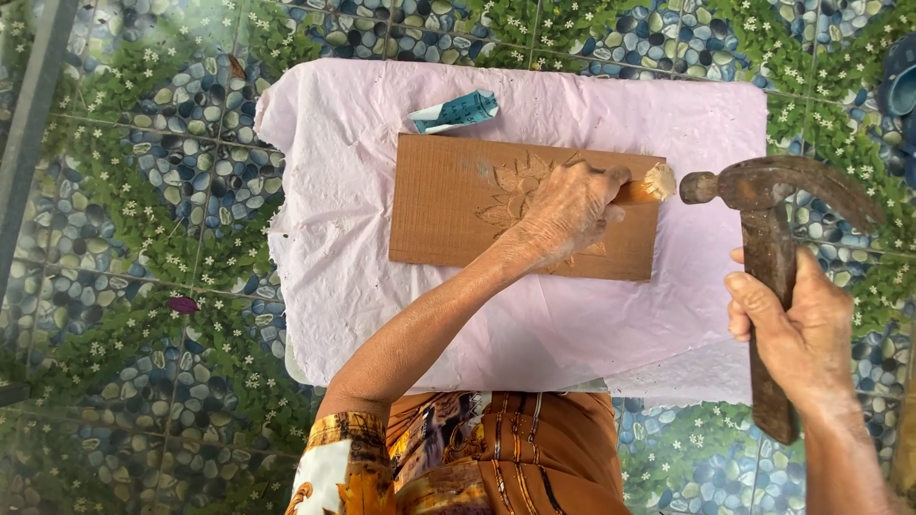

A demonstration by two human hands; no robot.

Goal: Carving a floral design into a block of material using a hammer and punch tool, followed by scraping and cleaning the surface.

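A flat wooden board [448, 205] lies on a pale pink sheet [363, 315] spread over a floor [143, 191] tiled with pebble and leaf pictures. The board sits near the far edge of the sheet, with its long side running left to right. A flower [510, 191] is already cut into the right half of the board, with many petals showing. The left half is bare wood, so it looks like a good part of the carving is done and some may be left. The left hand [568, 210] is wrapped tight around a chisel [644, 186]. The chisel lies almost flat, its frayed wooden end pointing right, past the board's right edge, and its cutting end hidden under the hand. The right hand [797, 329] has its fingers closed around the handle of an old rusty hammer [768, 238]. The hammer head points left and is just beside the chisel's end. A small blue and white packet [456, 112] lies on the sheet near the far edge.
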